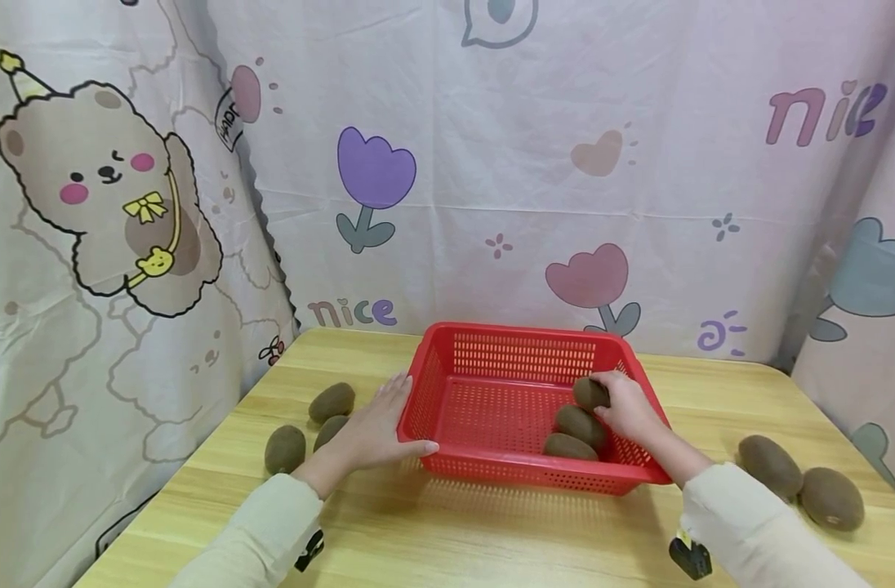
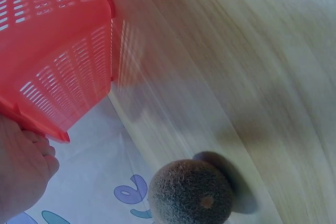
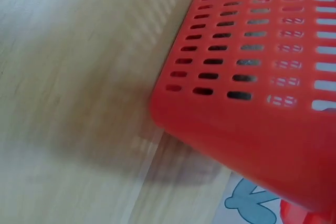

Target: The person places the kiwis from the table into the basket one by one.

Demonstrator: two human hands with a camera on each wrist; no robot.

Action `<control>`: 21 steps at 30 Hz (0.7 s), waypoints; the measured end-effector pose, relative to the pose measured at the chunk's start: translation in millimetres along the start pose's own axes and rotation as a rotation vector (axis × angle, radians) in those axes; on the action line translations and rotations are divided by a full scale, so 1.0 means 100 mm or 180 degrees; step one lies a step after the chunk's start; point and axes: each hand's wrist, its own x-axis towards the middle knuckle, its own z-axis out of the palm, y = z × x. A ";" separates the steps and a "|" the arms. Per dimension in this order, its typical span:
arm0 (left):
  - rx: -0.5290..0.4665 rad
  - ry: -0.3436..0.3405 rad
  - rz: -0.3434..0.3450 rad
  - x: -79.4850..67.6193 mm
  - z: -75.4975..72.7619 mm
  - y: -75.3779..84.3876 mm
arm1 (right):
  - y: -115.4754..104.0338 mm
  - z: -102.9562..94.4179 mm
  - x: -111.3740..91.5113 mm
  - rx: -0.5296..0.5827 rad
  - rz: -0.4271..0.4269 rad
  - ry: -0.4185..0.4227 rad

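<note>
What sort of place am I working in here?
Probably a small screened-off tabletop workspace, perhaps indoors: a wood-grain table enclosed behind and at both sides by printed cloth, with a red basket and kiwis on it.

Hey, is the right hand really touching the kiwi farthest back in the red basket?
Touching. The head view shows the right hand with its fingers against the farthest-back kiwi in the red basket, no gap between.

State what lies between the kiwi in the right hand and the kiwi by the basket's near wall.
A third kiwi lies between them in the basket; the head view shows it.
</note>
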 end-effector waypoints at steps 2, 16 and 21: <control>0.0001 -0.0004 0.0005 0.00 0.00 0.00 | 0.00 -0.01 -0.01 0.0026 0.0015 0.0057; 0.0042 -0.0006 0.0022 0.02 0.00 0.00 | 0.12 -0.28 -0.19 0.0325 0.0014 0.0767; 0.0007 -0.0008 0.0000 0.01 0.00 0.00 | 0.22 -0.32 -0.29 0.0322 0.0005 0.1013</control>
